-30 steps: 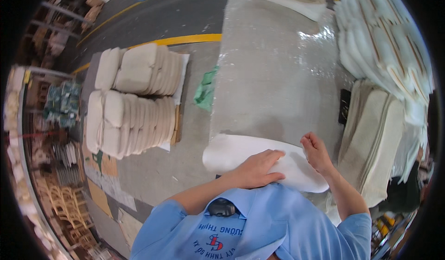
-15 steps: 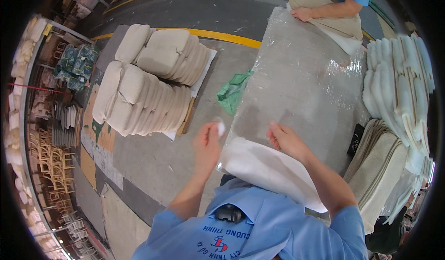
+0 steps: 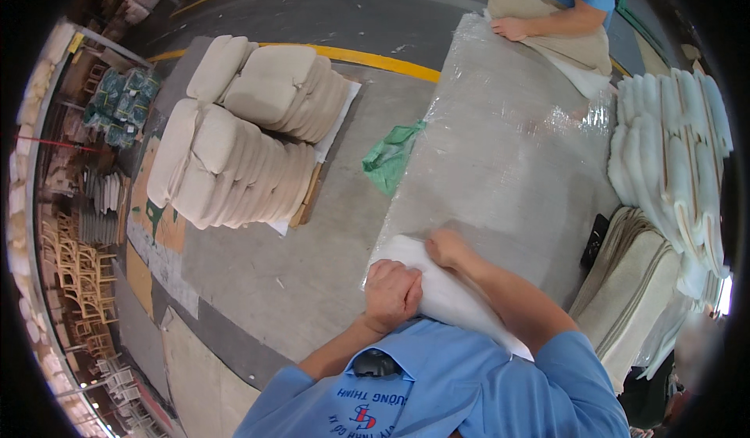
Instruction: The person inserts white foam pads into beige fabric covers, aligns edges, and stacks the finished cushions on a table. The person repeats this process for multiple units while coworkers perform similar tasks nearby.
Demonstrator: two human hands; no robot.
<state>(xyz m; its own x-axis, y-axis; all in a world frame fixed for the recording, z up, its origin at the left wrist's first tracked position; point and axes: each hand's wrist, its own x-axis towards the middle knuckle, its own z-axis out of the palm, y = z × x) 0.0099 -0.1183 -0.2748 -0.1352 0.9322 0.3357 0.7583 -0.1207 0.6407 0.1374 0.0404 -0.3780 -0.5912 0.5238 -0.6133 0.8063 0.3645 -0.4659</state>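
A white, soft padding piece [image 3: 457, 297] lies along the near end of the plastic-covered table [image 3: 508, 149], close against my body. My left hand [image 3: 393, 293] is closed in a fist at the padding's left end, with its fingers curled on it. Just beyond, my right hand [image 3: 451, 250] is closed too, at the padding's far edge. Both fists seem to grip the padding, though the fingertips are hidden. My right forearm crosses over the padding and covers part of it.
Left of the table, stacked beige cushions [image 3: 234, 164] sit on a pallet. A green bag [image 3: 391, 160] hangs by the table's left edge. White pads [image 3: 664, 157] and folded beige covers [image 3: 629, 274] are piled at right. Across the table, a co-worker's hand [image 3: 509, 28] rests on beige fabric [image 3: 527, 4].
My left hand has come right and nearer, from beside the table onto the padding; the small white tuft in it no longer shows. My right hand has moved left and nearer and closed.
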